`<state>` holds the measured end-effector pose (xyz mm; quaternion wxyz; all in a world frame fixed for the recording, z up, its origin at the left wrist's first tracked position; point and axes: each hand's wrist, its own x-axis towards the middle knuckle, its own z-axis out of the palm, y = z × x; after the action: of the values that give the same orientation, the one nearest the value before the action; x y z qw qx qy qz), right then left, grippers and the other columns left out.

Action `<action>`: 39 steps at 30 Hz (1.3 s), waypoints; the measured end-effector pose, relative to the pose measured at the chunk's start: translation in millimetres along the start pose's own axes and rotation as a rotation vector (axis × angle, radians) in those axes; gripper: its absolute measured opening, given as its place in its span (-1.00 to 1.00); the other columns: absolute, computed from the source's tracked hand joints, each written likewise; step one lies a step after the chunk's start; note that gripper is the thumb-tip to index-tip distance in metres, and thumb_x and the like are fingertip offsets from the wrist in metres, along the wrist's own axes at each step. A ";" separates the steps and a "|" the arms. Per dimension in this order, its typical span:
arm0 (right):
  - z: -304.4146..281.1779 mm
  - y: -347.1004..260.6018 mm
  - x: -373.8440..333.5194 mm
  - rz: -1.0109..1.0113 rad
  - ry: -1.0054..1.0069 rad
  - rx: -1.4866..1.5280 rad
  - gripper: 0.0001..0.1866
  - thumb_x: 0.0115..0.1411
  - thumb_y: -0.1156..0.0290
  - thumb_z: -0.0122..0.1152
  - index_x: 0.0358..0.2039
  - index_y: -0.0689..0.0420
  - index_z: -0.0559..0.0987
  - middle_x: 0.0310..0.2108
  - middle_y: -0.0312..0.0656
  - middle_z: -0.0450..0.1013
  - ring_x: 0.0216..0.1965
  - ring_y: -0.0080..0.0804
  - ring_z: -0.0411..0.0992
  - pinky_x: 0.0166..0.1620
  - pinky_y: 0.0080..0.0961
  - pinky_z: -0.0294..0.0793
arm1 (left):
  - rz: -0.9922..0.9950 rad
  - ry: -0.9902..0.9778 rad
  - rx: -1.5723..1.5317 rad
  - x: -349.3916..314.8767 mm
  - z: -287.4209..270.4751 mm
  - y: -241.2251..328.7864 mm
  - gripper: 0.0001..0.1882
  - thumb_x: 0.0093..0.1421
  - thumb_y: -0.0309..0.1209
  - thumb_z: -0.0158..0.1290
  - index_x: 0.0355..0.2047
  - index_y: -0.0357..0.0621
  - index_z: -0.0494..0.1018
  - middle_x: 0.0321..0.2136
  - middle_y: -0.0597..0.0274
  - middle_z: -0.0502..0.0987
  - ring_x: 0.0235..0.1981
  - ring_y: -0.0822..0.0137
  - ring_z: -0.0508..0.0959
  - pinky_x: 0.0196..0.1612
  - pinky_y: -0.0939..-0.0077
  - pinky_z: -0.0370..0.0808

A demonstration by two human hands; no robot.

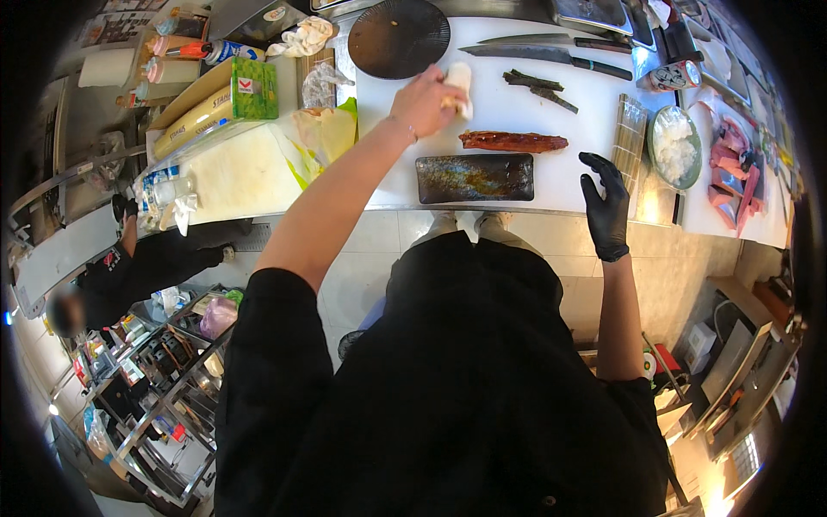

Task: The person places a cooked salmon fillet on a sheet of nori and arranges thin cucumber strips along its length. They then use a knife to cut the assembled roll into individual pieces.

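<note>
My bare left hand [425, 103] reaches over the white cutting board [594, 103], its fingers closed on a folded white cloth [460, 84]. Just beyond it lies a round dark plate [398, 39]. My right hand [606, 207], in a black glove, hovers by the board's near edge with fingers apart and nothing in it. Between the hands rests a glazed, reddish-brown fillet [514, 141], which looks like grilled eel. Nearer me sits a rectangular dark plate [475, 178] with a mottled glaze. Dark green strips [541, 90] lie farther back on the board.
Two long knives [551, 53] lie across the far board. To the right are a bamboo mat [630, 138], a bowl of white food [674, 146], a drink can [670, 77] and pink fish pieces [736, 177]. A green-yellow box [215, 103] stands left. Another person [146, 267] works at far left.
</note>
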<state>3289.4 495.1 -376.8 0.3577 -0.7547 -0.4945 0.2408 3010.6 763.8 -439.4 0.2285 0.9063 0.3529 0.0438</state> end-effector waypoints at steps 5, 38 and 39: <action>-0.2 0.0 -14.4 0.024 -0.017 -0.038 -0.65 0.33 0.62 0.24 0.11 0.16 0.68 0.13 -0.10 0.60 0.23 -0.16 0.51 0.34 -0.27 0.43 | 0.130 0.127 0.011 30.9 12.0 -4.4 -0.75 0.25 -0.08 0.32 -0.08 0.32 0.76 -0.01 0.22 0.52 0.03 0.10 0.61 0.07 0.15 0.60; 2.0 14.2 -28.3 0.157 -0.048 0.015 -0.66 0.37 0.63 0.21 0.13 0.19 0.67 0.08 -0.15 0.65 -0.03 -0.36 0.57 0.13 -0.41 0.54 | 0.106 0.063 -0.036 -18.6 4.3 -17.3 -0.70 0.21 -0.36 0.30 -0.07 0.37 0.77 -0.13 0.27 0.59 -0.11 0.07 0.65 -0.05 0.18 0.61; 1.9 14.1 -27.1 0.147 -0.041 0.019 -0.66 0.37 0.63 0.22 0.13 0.18 0.67 0.07 -0.16 0.65 -0.04 -0.37 0.57 0.12 -0.40 0.54 | 0.085 0.095 -0.050 -16.8 8.3 -10.8 -0.66 0.20 -0.38 0.30 -0.05 0.38 0.77 -0.13 0.27 0.59 -0.11 0.07 0.65 -0.05 0.20 0.61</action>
<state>3285.4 467.2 -388.7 0.3360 -0.7803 -0.4427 0.2867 2993.3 756.5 -450.3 0.2317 0.9115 0.3232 0.1054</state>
